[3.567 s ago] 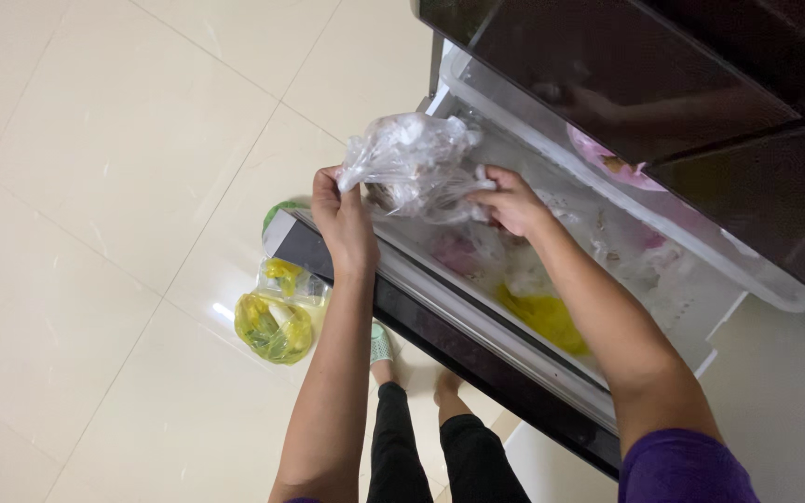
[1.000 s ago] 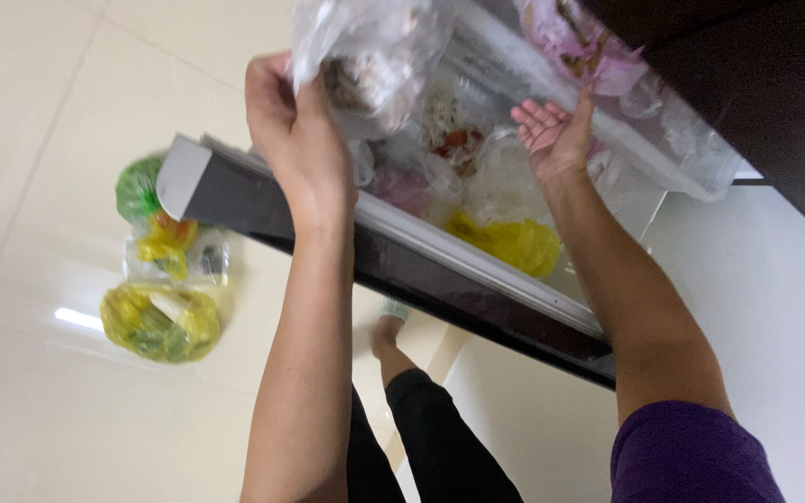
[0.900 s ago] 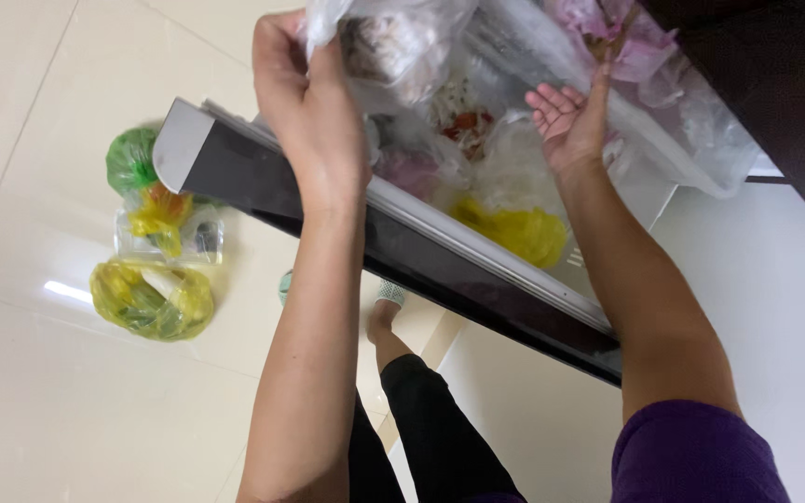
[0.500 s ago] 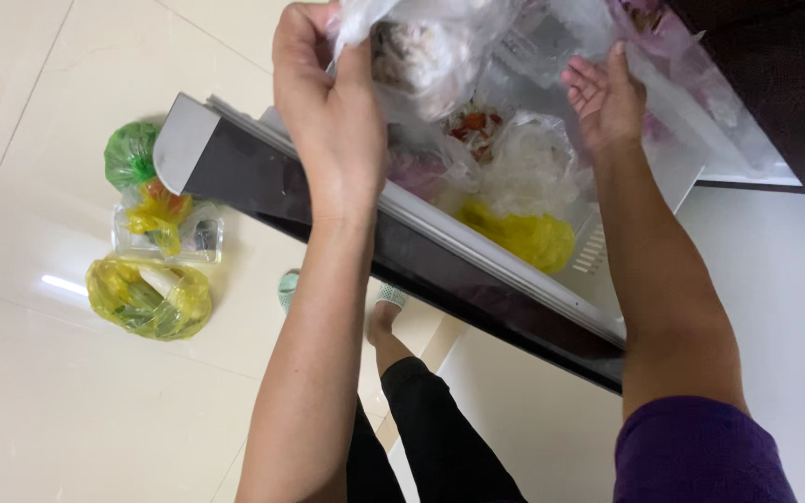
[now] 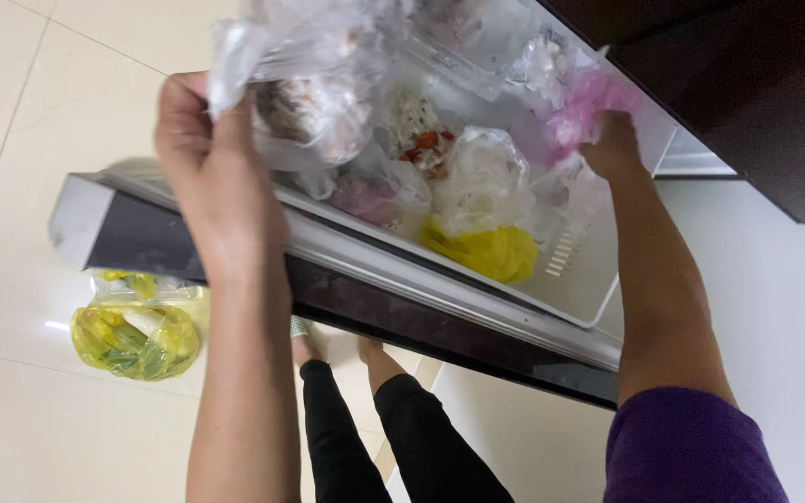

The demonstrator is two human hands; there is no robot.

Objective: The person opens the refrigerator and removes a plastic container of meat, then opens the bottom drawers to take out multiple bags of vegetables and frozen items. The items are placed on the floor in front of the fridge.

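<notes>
- While the person's feet (image 5: pixel 333 346) stand just under the pulled-out dark freezer drawer (image 5: pixel 402 303), anything that slips over its front edge would, in my judgement, fall onto them or onto the pale tiled floor (image 5: pixel 30 438).
- Beside the feet, on the floor, a yellow see-through plastic bag of greens (image 5: pixel 135 337) lies partly under the drawer's corner; a falling frozen pack could land on it, or a step back could tread on it.
- The left hand (image 5: pixel 216 200) is raised above the drawer's front rim, its fingers (image 5: pixel 174 112) closed on the gathered neck of a clear plastic bag of frozen food (image 5: pixel 305 98). The bag hangs over the left part of the drawer, against the packs below. Thin, possibly frosted film could slide through the grip or tear, and the bag sits close to the front edge, so a drop might not land inside.
- Inside the white drawer basket (image 5: pixel 589 279) lie a yellow plastic bag (image 5: pixel 486 251), a knotted clear bag (image 5: pixel 484 177) and other wrapped packs, heaped loosely; pulling one could tip its neighbours.
- Farthest, the right hand (image 5: pixel 612 144) reaches to the back right corner, its fingers curled onto a pink plastic bag (image 5: pixel 589 102); whether they have fully closed on it I cannot tell. A tug there could snag the film on the basket wall.
</notes>
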